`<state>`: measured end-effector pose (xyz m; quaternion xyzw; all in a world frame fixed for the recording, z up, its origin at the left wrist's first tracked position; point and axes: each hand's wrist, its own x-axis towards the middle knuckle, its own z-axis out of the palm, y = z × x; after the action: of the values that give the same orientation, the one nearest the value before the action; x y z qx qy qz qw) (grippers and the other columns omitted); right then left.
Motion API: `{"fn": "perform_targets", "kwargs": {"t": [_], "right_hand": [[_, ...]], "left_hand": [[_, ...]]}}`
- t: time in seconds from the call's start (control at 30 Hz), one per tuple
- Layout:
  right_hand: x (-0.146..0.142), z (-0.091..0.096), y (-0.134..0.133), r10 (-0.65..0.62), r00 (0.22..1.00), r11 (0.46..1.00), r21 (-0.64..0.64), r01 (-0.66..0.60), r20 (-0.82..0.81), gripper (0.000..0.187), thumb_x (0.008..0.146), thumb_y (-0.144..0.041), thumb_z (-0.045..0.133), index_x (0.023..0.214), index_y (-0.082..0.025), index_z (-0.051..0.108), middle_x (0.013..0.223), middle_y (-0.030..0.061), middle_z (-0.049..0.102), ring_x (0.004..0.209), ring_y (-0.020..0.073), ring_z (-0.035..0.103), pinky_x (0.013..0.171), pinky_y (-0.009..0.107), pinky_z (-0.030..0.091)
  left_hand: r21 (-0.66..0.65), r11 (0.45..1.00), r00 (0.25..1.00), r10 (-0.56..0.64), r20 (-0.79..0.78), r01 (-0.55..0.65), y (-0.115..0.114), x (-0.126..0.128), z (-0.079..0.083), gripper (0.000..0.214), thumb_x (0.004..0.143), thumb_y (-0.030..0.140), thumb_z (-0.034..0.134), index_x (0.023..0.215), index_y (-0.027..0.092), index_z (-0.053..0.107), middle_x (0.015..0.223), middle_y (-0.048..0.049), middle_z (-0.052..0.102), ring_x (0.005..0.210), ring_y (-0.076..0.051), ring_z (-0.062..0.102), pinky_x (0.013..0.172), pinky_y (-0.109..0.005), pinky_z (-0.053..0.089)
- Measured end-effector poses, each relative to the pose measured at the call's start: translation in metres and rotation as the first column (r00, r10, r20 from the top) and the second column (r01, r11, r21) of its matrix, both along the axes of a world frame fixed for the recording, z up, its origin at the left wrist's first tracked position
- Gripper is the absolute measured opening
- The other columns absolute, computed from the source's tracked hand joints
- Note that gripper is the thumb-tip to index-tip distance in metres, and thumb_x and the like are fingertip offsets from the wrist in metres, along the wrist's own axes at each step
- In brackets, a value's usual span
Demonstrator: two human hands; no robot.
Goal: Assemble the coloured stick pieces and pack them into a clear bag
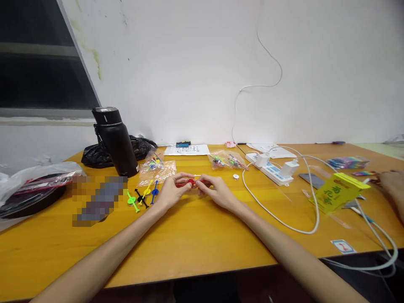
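Observation:
My left hand (172, 191) and my right hand (217, 192) meet over the middle of the table, both closed on a small red arrow-shaped spinner (191, 181). The fingers cover part of the red piece. To the left of my left hand lie more arrow spinners with round centres: a green one (131, 201), a black one (140, 198), a yellow one (145, 191) and a blue one (154, 192). Behind them is a clear plastic bag (158, 172) with colourful pieces on it or inside. Another clear bag (221, 160) of coloured pieces sits beyond my right hand.
A black bottle (115, 143) and a blurred-out patch (102, 200) stand left. On the right are a power strip (273, 171) with chargers, looping white cables (284, 227), a yellow box (339, 191) and another person's hand (391, 187). A screwdriver (183, 144) lies near the wall.

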<state>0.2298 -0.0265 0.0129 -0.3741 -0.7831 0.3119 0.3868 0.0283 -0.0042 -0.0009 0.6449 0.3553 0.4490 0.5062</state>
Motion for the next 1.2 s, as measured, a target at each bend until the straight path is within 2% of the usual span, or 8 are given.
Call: {"fn": "perform_targets", "kwargs": {"t": [0.23,0.4,0.53,0.7,0.87,1.03,1.1,1.2], "right_hand": [[0.001,-0.002,0.001,-0.014,1.000,1.000,0.001,0.014,0.026,0.035,0.101,-0.047,0.048,0.091,-0.018,0.065,0.078,0.0023,0.070,0.071,0.0159,0.065,0.070,0.026,0.049],[0.002,-0.003,0.003,-0.007,1.000,1.000,-0.024,0.008,0.020,0.037,0.103,-0.046,0.045,0.090,-0.017,0.065,0.076,0.0025,0.070,0.070,0.0154,0.064,0.070,0.026,0.049],[0.000,-0.005,0.000,0.083,0.995,0.994,-0.071,-0.078,0.064,0.039,0.105,-0.044,0.041,0.093,-0.017,0.066,0.077,0.0029,0.071,0.071,0.0148,0.064,0.070,0.025,0.048],[-0.003,-0.008,-0.003,0.157,0.972,0.986,-0.091,-0.143,0.173,0.039,0.103,-0.045,0.044,0.099,-0.018,0.071,0.080,0.0031,0.071,0.071,0.0144,0.064,0.067,0.024,0.046],[0.000,-0.008,-0.001,0.091,0.975,0.995,-0.055,-0.081,0.201,0.040,0.104,-0.045,0.043,0.100,-0.018,0.072,0.078,0.0027,0.072,0.068,0.0140,0.063,0.066,0.023,0.045],[0.001,-0.009,0.000,0.074,0.976,0.995,-0.076,-0.060,0.203,0.039,0.104,-0.044,0.043,0.103,-0.018,0.073,0.079,0.0032,0.074,0.072,0.0141,0.066,0.070,0.023,0.046],[0.000,-0.009,0.000,0.080,0.975,0.995,-0.077,-0.065,0.208,0.039,0.104,-0.044,0.043,0.102,-0.018,0.072,0.079,0.0030,0.074,0.072,0.0139,0.066,0.070,0.023,0.046],[-0.002,-0.009,-0.002,0.097,0.971,0.994,-0.074,-0.083,0.219,0.038,0.104,-0.043,0.044,0.101,-0.018,0.072,0.079,0.0031,0.074,0.071,0.0137,0.066,0.069,0.023,0.046]], "left_hand": [[0.090,0.995,0.999,0.034,-0.026,-0.032,0.000,0.000,0.001,0.028,0.079,0.027,0.072,0.104,0.017,0.068,0.108,-0.0110,0.077,0.104,-0.025,0.073,0.092,-0.038,0.056],[0.045,0.997,0.996,0.053,0.069,-0.056,-0.004,0.002,0.006,0.044,0.078,0.034,0.078,0.116,0.018,0.062,0.111,-0.0124,0.077,0.108,-0.026,0.071,0.094,-0.040,0.055],[0.052,0.996,0.984,0.067,0.167,-0.076,-0.002,0.003,0.006,0.036,0.082,0.039,0.075,0.107,0.017,0.062,0.119,-0.0148,0.074,0.113,-0.027,0.069,0.097,-0.041,0.053],[0.042,0.994,0.981,0.092,0.170,-0.100,0.002,0.003,0.002,0.037,0.084,0.041,0.073,0.110,0.017,0.061,0.115,-0.0144,0.075,0.115,-0.027,0.068,0.099,-0.039,0.052],[0.063,0.991,0.987,0.113,0.118,-0.121,-0.005,-0.003,0.024,0.038,0.086,0.045,0.070,0.110,0.018,0.061,0.113,-0.0151,0.076,0.116,-0.029,0.068,0.093,-0.040,0.055],[0.206,0.955,0.975,0.223,-0.023,-0.214,-0.025,-0.045,0.062,0.038,0.084,0.046,0.072,0.111,0.021,0.065,0.121,-0.0113,0.074,0.117,-0.027,0.067,0.101,-0.039,0.051],[0.222,0.929,0.941,0.323,-0.103,-0.295,-0.034,-0.074,0.067,0.040,0.081,0.049,0.073,0.110,0.022,0.067,0.118,-0.0090,0.074,0.111,-0.026,0.069,0.097,-0.035,0.053],[0.212,0.902,0.852,0.426,-0.306,-0.375,-0.046,-0.119,0.063,0.047,0.082,0.055,0.069,0.117,0.024,0.067,0.105,-0.0057,0.077,0.099,-0.024,0.071,0.087,-0.030,0.055]]}}
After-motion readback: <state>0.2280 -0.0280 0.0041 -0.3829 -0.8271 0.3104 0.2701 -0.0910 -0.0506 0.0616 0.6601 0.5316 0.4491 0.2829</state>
